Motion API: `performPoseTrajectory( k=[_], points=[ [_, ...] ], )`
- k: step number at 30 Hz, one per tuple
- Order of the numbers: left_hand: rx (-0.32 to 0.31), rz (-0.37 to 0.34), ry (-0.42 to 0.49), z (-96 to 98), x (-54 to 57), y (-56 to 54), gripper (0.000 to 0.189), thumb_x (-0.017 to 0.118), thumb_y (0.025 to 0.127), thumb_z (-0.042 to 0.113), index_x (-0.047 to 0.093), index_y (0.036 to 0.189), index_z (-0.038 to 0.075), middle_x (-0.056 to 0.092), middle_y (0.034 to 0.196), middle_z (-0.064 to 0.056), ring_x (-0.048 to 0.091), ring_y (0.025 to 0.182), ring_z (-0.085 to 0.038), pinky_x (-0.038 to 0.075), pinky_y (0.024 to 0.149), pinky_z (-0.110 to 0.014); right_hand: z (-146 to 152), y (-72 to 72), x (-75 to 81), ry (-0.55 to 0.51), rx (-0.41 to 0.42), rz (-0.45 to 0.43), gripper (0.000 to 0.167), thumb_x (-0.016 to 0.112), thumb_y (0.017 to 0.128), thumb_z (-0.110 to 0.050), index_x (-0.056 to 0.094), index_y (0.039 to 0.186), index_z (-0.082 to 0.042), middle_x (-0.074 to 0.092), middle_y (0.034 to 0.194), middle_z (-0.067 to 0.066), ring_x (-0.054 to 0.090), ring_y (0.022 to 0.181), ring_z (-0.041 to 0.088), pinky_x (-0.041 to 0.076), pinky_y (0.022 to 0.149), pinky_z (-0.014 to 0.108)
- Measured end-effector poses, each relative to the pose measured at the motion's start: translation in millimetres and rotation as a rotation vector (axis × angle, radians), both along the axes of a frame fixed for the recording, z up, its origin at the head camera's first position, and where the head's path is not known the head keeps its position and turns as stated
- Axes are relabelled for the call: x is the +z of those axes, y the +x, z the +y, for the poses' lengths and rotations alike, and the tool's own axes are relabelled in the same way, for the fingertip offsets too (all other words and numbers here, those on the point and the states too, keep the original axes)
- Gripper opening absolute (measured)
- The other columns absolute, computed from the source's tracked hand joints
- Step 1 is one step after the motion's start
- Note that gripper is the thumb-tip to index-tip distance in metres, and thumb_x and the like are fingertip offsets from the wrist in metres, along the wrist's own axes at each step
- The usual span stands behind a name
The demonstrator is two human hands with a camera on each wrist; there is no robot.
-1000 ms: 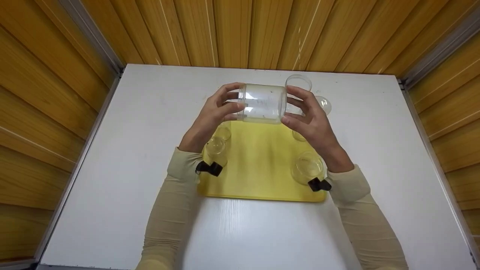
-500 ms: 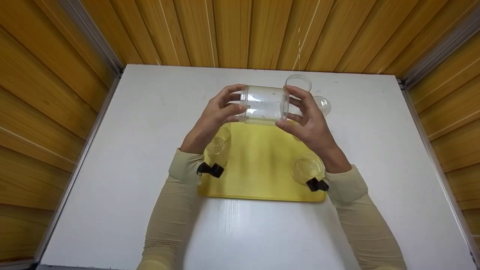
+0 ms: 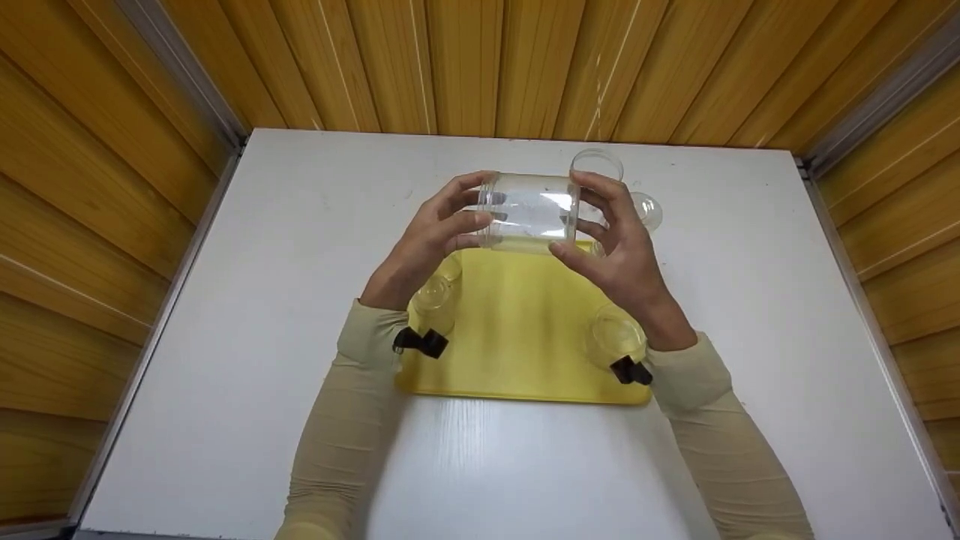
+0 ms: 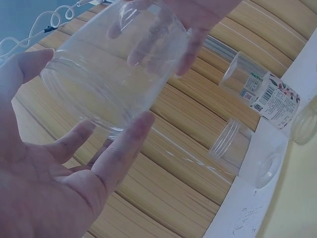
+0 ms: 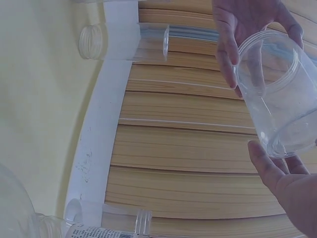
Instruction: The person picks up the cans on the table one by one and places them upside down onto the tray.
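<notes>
A clear, wide-mouthed jar lies sideways in the air over the back edge of a yellow tray. My left hand holds its threaded mouth end, the thumb in front and fingers spread around the rim. At the base end, my right hand grips the jar between thumb and fingers. The left wrist view shows the threaded rim beside the left thumb and fingers, with no lid on it. In the right wrist view, the right fingers are at the jar's base, and the inside looks see-through.
Clear containers stand on the tray's left side and right side. Behind the right hand are another clear container and a rounded clear piece. A labelled clear container shows in the left wrist view. Wood-patterned panels edge the white table.
The jar has come slightly nearer and turned a little in the hands, its glare shifting. My right thumb has slid slightly left along the jar's lower side. Both hands keep their hold.
</notes>
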State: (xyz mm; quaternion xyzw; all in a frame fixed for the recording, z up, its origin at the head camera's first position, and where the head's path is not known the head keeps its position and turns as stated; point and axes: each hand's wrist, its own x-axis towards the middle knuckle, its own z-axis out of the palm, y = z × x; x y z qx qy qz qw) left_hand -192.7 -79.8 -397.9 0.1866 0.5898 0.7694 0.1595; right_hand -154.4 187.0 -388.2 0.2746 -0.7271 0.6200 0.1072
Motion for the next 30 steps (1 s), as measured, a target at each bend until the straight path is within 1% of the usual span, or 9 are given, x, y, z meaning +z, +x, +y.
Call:
performPoseTrajectory(
  k=[6,9,11,16,19,22,24,26,30],
  points=[
    [-0.013,0.023,-0.021,-1.3,-1.1,0.0,0.075,0.068,0.093,0.030,0.043,0.160,0.009,0.051,0.148,-0.019,0.057,0.130,-0.035,0.053,0.104,-0.047,0.4,0.7,1.5,0.036,-0.011,0.047,0.077,0.081,0.090,-0.003,0.040,0.155,0.001,0.043,0.152,0.011,0.046,0.140,0.035,0.050,0.108,0.042],
    [0.017,0.050,-0.046,-3.0,-1.2,-0.1,0.073,0.068,0.095,0.030,0.044,0.160,0.007,0.052,0.148,-0.017,0.058,0.131,-0.034,0.052,0.105,-0.047,1.0,1.8,3.5,0.059,-0.035,0.063,0.077,0.083,0.088,-0.002,0.042,0.154,0.000,0.043,0.153,0.010,0.047,0.139,0.032,0.051,0.107,0.041],
    [0.061,0.075,-0.057,-5.0,-1.5,-0.4,0.069,0.067,0.096,0.029,0.046,0.158,0.006,0.054,0.148,-0.016,0.058,0.132,-0.033,0.052,0.105,-0.048,1.6,2.1,4.6,0.075,-0.056,0.073,0.077,0.083,0.087,-0.001,0.044,0.154,0.000,0.043,0.153,0.009,0.047,0.139,0.031,0.051,0.107,0.041],
    [0.224,0.167,-0.111,-14.0,-2.9,-0.2,0.059,0.067,0.100,0.026,0.052,0.153,0.004,0.059,0.145,-0.012,0.059,0.131,-0.027,0.053,0.103,-0.045,2.5,2.7,7.3,0.148,-0.115,0.100,0.077,0.086,0.086,-0.003,0.049,0.153,-0.004,0.043,0.153,0.008,0.047,0.137,0.028,0.053,0.105,0.044],
    [0.317,0.222,-0.177,-21.0,-4.0,-0.1,0.056,0.067,0.100,0.027,0.055,0.149,0.003,0.061,0.143,-0.011,0.060,0.129,-0.026,0.053,0.103,-0.044,3.1,3.2,8.6,0.208,-0.144,0.129,0.076,0.087,0.085,-0.007,0.050,0.152,-0.006,0.043,0.153,0.010,0.047,0.138,0.026,0.053,0.102,0.049],
    [0.397,0.254,-0.260,-28.7,-5.9,-1.0,0.054,0.067,0.100,0.029,0.058,0.147,0.004,0.062,0.142,-0.010,0.059,0.129,-0.024,0.049,0.106,-0.046,3.6,3.8,9.7,0.282,-0.169,0.167,0.075,0.088,0.086,-0.010,0.051,0.151,-0.006,0.043,0.153,0.014,0.046,0.139,0.026,0.053,0.100,0.054],
    [0.439,0.264,-0.318,-33.9,-7.4,-1.6,0.054,0.067,0.100,0.031,0.060,0.146,0.006,0.062,0.143,-0.010,0.058,0.129,-0.023,0.047,0.107,-0.048,3.7,4.4,10.6,0.336,-0.186,0.195,0.074,0.088,0.086,-0.013,0.052,0.151,-0.006,0.043,0.152,0.017,0.046,0.140,0.026,0.053,0.098,0.055],
    [0.471,0.264,-0.366,-38.6,-9.9,-2.9,0.053,0.068,0.100,0.031,0.060,0.146,0.007,0.062,0.143,-0.009,0.057,0.131,-0.023,0.045,0.107,-0.049,3.7,4.8,11.1,0.381,-0.198,0.218,0.074,0.088,0.086,-0.015,0.052,0.150,-0.006,0.044,0.152,0.019,0.046,0.140,0.026,0.052,0.098,0.052],
    [0.499,0.254,-0.457,-45.1,-15.1,-6.1,0.052,0.068,0.100,0.031,0.060,0.147,0.008,0.061,0.144,-0.010,0.055,0.133,-0.024,0.046,0.107,-0.049,3.0,5.1,11.5,0.433,-0.199,0.258,0.075,0.089,0.086,-0.016,0.053,0.151,-0.007,0.044,0.149,0.022,0.047,0.138,0.028,0.048,0.099,0.048]
  ],
)
